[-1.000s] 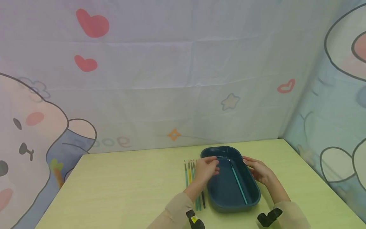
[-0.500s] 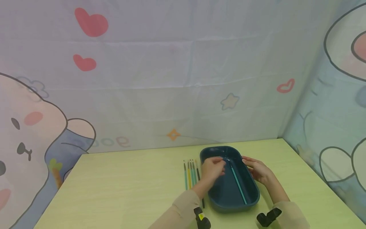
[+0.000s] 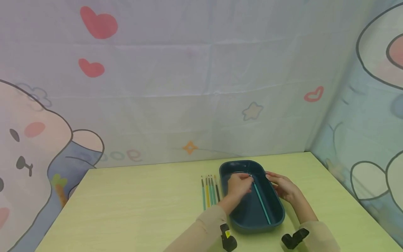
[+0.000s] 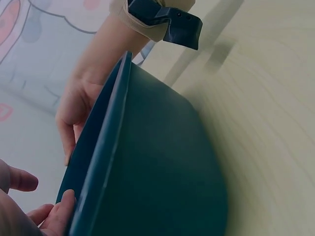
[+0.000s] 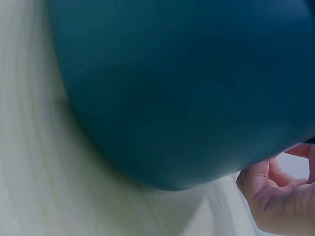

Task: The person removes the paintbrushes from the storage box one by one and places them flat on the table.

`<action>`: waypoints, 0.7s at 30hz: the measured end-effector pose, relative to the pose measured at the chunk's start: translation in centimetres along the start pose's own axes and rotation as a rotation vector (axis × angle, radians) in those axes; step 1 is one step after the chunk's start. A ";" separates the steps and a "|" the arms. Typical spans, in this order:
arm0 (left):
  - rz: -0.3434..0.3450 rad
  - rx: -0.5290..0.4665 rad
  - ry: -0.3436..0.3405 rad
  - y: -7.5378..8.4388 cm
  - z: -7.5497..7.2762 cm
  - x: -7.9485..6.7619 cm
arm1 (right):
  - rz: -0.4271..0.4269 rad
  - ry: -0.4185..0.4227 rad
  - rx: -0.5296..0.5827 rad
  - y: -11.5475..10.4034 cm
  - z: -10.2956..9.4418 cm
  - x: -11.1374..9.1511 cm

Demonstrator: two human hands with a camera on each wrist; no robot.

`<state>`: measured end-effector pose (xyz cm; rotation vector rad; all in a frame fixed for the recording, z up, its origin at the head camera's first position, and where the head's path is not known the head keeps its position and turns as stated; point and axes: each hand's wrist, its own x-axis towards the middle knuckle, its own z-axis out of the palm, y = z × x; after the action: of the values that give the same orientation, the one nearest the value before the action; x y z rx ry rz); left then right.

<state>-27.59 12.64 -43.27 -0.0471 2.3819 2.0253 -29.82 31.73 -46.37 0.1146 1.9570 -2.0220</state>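
A dark blue rectangular tray [image 3: 247,215] sits on the table, one thin teal paintbrush [image 3: 262,206] lying lengthwise inside. My left hand [image 3: 240,185] is over the tray, fingertips near the brush's upper end; whether they touch it cannot be told. In the left wrist view its thumb [image 4: 23,180] stands apart from the fingers [image 4: 60,212], with nothing seen between them. At the tray's right side my right hand [image 3: 284,187] holds the rim; the right wrist view catches part of this hand [image 5: 283,199] beside the tray wall [image 5: 172,98].
Several slim paintbrushes [image 3: 203,192], teal, yellow and dark, lie side by side left of the tray, partly hidden by the left forearm. Behind the pale yellow-green table [image 3: 141,203] hangs a printed cloth [image 3: 163,77]. Another cloth wall closes the right side.
My left hand has moved right, from the tray's left rim to near the brush inside. The right hand stays on the rim. The tray and brushes keep their places.
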 end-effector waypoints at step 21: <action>-0.060 0.108 -0.034 -1.1 2.3 0.2 | -0.001 -0.003 -0.033 0.1 -0.1 0.2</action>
<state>-27.77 14.70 -44.75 -0.0819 2.4333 1.8545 -30.01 31.78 -46.56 0.1034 1.9877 -1.9884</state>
